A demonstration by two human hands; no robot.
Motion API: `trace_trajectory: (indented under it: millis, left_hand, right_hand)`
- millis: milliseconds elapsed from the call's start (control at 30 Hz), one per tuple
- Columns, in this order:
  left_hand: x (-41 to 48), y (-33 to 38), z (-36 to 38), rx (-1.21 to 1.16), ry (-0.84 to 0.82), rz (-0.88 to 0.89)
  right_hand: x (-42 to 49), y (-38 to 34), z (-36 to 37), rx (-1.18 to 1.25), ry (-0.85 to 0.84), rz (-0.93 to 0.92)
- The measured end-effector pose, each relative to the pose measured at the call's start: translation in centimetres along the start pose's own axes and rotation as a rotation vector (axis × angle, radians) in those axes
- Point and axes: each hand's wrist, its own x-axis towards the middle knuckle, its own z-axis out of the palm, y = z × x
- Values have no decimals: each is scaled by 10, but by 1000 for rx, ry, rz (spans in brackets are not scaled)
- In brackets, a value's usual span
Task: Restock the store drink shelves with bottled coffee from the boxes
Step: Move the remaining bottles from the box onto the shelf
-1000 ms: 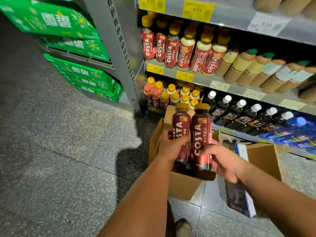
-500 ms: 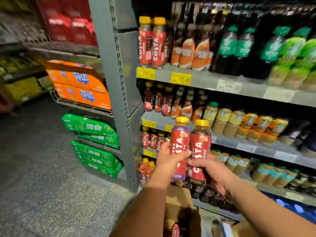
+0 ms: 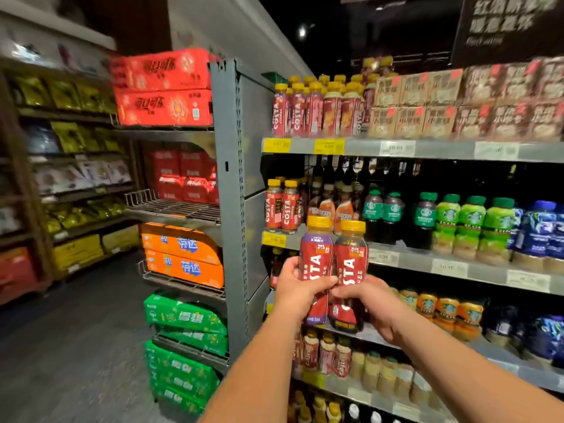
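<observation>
Bottled coffee: two yellow-capped bottles [image 3: 334, 270] labelled COSTA COFFEE stand upright side by side, left hand [image 3: 297, 293] gripping one, right hand [image 3: 370, 306] the other, near shelf [image 3: 427, 149] of same-brand bottles.

Both bare forearms reached up and forward, converging. Left hand [image 3: 297, 290] was wrapped around a bottle [image 3: 316, 264], thumb across its front. Right hand [image 3: 370, 303] gripped a second bottle [image 3: 351, 267] just beside it, fingers curled low, fingertips meeting the left thumb.
</observation>
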Motion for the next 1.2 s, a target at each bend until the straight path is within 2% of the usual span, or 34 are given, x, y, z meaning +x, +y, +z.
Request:
trace_trajectory:
  millis: [267,600,800,1033,1200]
  left_hand:
    - [-3,58,-17,29,29,87]
    - [42,105,-25,10,16,146]
    - [107,154,-23,16,-3,255]
    - [211,232,-22,147,-9,396]
    - [278,264,-21,138,-16,452]
  right_hand:
    - [-3,-49,31,-25,15,-84]
    - [33,-111,47,-129,73,-163]
    - [76,-166,59,-95,95,-280]
    - [164,-253,71,-122,170,-381]
    - [220,-304,78,-145,218,-457]
